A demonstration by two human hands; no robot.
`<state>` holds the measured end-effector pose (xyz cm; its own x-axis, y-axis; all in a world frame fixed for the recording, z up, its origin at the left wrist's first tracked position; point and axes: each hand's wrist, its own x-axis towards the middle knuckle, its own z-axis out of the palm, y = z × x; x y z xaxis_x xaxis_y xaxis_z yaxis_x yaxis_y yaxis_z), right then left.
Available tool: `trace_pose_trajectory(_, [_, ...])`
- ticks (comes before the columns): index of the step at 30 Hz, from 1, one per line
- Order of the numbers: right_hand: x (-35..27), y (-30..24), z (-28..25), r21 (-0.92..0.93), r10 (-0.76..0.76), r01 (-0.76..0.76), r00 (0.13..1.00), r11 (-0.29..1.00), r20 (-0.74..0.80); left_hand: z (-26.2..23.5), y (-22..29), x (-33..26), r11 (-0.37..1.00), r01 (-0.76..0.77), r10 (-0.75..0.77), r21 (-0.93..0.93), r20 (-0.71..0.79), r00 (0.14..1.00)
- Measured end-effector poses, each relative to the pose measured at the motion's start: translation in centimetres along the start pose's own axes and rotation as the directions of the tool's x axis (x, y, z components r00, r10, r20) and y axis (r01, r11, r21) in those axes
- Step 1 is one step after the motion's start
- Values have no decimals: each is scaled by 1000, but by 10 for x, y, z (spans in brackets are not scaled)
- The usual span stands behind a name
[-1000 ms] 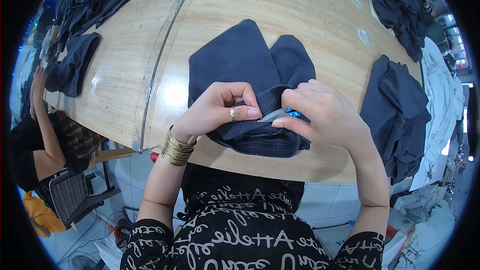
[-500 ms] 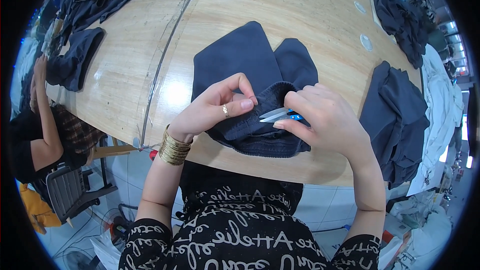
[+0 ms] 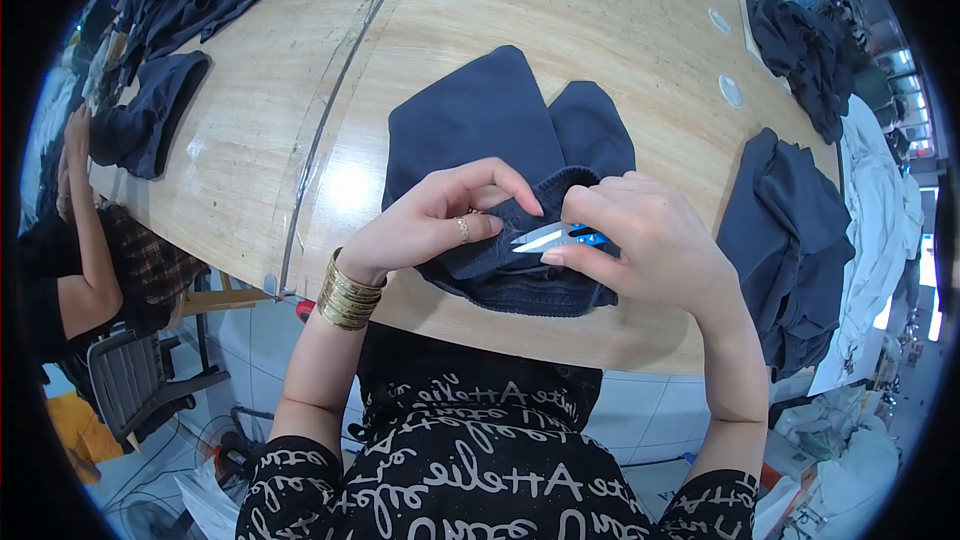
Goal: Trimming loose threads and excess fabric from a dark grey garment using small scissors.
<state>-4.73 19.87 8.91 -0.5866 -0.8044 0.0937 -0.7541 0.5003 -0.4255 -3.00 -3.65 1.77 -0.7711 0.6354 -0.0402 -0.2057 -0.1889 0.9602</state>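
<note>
A folded dark navy garment (image 3: 500, 140) lies on the wooden table (image 3: 560, 20) near its front edge. My left hand (image 3: 440, 220) pinches the garment's ribbed edge and lifts it; a ring and gold bangles show on that hand and wrist. My right hand (image 3: 650, 240) holds small thread snips (image 3: 555, 236) with blue handles, their silver blades pointing left at the lifted edge, close to my left fingers.
A stack of dark garments (image 3: 790, 240) lies at the table's right end, and another dark pile (image 3: 810, 50) sits farther back right. More dark clothes (image 3: 160, 110) lie at the left. A seated person (image 3: 70, 240) is at the left edge beside a chair (image 3: 140, 380).
My left fingers have raised the garment's edge higher, and the snips' blades now show more fully, angled toward that edge. The garment's position on the table is about the same.
</note>
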Motion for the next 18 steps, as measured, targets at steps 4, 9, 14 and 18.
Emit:
trace_pose_trajectory(4, [3,3,-2,9,37,-37,999,999,4,1,9,-2,989,26,-30,144,22,999])
trace_pose_trajectory(9, [8,6,-1,22,55,-55,998,998,27,4,2,-1,975,-22,22,220,5,1000])
trace_pose_trajectory(14, [9,6,-1,-10,62,-62,998,998,24,-3,-2,4,984,24,-21,177,-17,1000])
trace_pose_trajectory(18, [3,3,-2,-32,84,-86,994,996,-63,-3,-1,5,998,40,-35,57,-85,996])
